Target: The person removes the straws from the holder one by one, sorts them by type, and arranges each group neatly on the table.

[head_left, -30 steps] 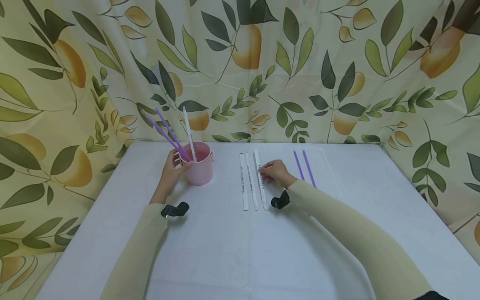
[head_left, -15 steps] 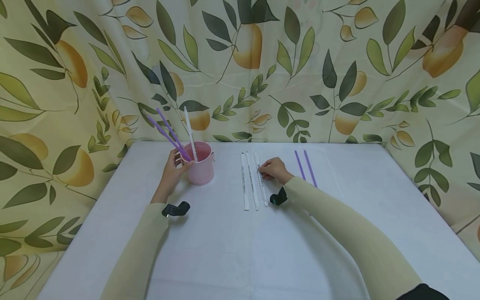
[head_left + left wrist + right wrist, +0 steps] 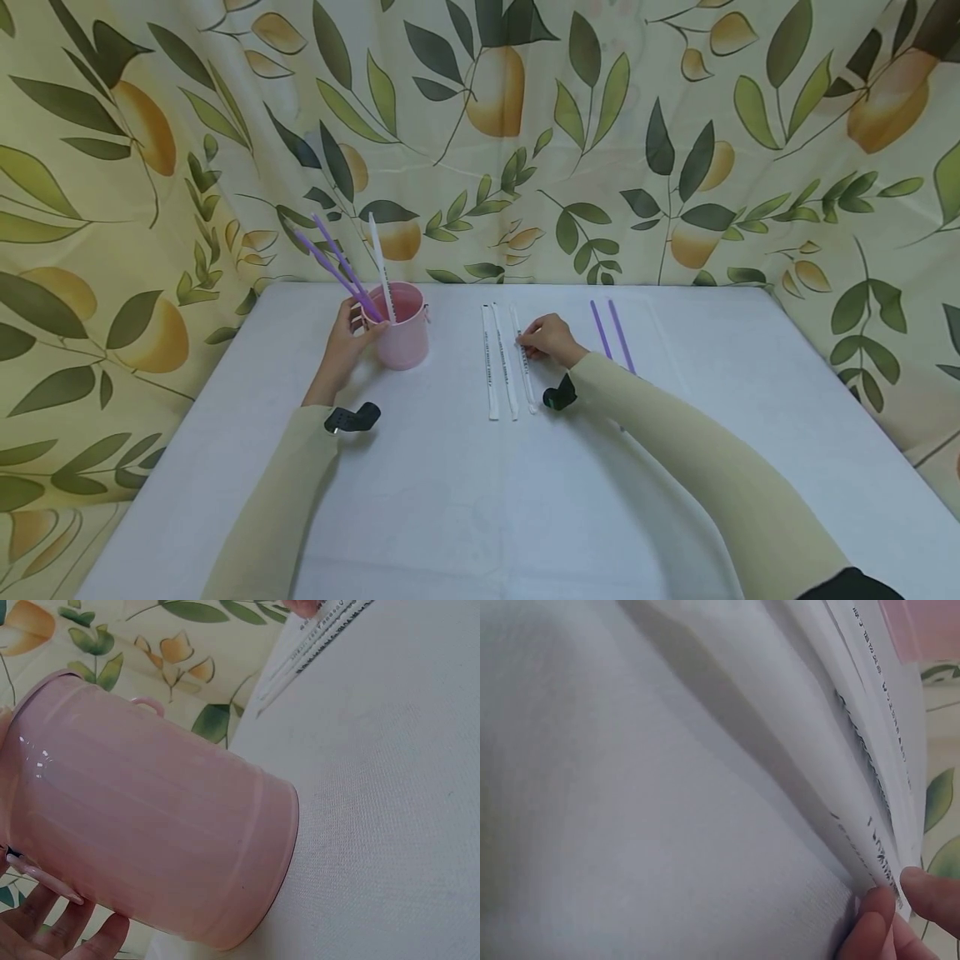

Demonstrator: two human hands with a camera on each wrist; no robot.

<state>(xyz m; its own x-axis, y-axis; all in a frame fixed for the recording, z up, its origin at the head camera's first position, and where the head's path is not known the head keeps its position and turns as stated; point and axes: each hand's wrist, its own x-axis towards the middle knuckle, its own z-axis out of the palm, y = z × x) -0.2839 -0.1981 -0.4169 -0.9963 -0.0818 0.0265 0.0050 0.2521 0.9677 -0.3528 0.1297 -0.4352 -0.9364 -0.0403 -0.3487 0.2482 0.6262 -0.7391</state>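
Observation:
A pink bucket [image 3: 402, 348] stands at the back left, its rim and side gripped by my left hand [image 3: 345, 343]. The fingers [image 3: 71, 919] curl round its side in the left wrist view. Out of the bucket lean two purple straws [image 3: 347, 271] and a white paper-wrapped straw [image 3: 380, 262]. My right hand [image 3: 553, 340] pinches another wrapped straw [image 3: 527, 387], the rightmost of three side by side; printing shows on its wrapper [image 3: 817, 780] in the right wrist view. To its left lie two more, a middle wrapped straw [image 3: 505, 367] and a left wrapped straw [image 3: 488, 367].
Right of my right hand lie two purple straws [image 3: 619, 333], partly hidden by the sleeve [image 3: 675, 442]. A white cloth [image 3: 420, 500] covers the table. Behind the table's far edge hangs a leaf-and-fruit patterned curtain [image 3: 480, 192].
My right hand and the straw it pinches have shifted very slightly up and left; the straw's near end sits a little higher. The left hand stays on the bucket.

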